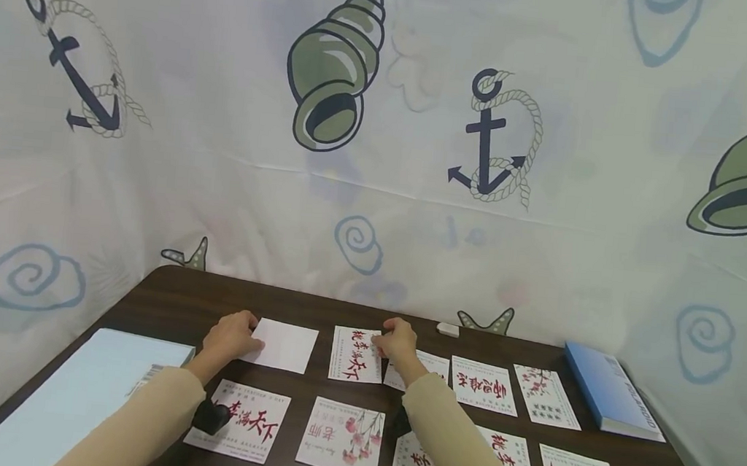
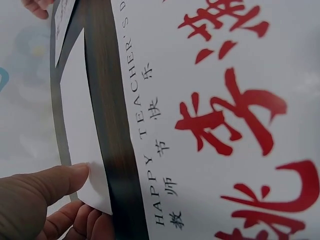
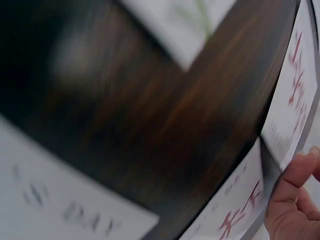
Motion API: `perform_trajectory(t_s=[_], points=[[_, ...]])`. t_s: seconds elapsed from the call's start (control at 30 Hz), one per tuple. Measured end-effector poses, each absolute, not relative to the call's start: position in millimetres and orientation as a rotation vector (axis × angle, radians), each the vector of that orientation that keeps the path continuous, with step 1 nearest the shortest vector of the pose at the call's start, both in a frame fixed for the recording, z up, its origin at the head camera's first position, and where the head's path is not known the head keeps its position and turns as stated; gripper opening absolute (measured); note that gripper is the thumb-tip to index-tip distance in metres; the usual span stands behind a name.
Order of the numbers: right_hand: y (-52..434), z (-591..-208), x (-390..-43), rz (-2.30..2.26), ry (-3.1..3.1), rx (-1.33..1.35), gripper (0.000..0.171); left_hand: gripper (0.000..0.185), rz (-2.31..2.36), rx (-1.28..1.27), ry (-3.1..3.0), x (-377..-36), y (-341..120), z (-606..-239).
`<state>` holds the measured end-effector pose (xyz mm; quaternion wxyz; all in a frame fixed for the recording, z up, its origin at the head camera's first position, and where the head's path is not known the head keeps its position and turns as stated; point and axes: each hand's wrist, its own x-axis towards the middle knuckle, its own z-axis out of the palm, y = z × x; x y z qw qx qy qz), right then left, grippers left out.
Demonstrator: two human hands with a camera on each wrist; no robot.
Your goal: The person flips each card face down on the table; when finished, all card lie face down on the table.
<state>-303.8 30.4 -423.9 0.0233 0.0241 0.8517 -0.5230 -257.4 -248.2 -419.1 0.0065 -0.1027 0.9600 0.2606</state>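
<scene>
My left hand pinches the left edge of a blank white card. In the left wrist view the thumb lies on top of this card, with the other fingers curled at its lower edge. My right hand holds the right edge of a square card with red brush writing, its fingers curled. The right wrist view shows those fingers where that card and a neighbouring card meet. Below the left hand lies another red-lettered card.
Several cards lie in two rows on the dark table, among them a flower card. A blue box-like book lies at right, a pale blue flat box at left. A small white object sits near the patterned curtain.
</scene>
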Motion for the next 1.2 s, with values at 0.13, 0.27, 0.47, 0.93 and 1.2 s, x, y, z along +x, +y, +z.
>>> perform_trajectory(t_s=[0.13,0.27,0.47,0.93,1.2], points=[[37,-429,-311,-1.49,2.672,0.044,0.042,0.043,0.817,-0.322,2.998,-256,-247,-417],[39,-434,-317,-1.416,2.691,0.028,0.042,0.042,0.817,-0.327,2.998,-256,-246,-416],[38,-436,-323,-1.377,2.714,0.044,0.036,0.041,0.814,-0.319,2.999,-256,-245,-414],[38,-442,-326,-1.429,2.709,0.065,0.032,0.035,1.122,-0.1,3.025,-271,-225,-408],[35,-440,-312,-1.561,2.673,0.005,0.029,0.04,1.413,-0.016,2.781,-293,-165,-411]])
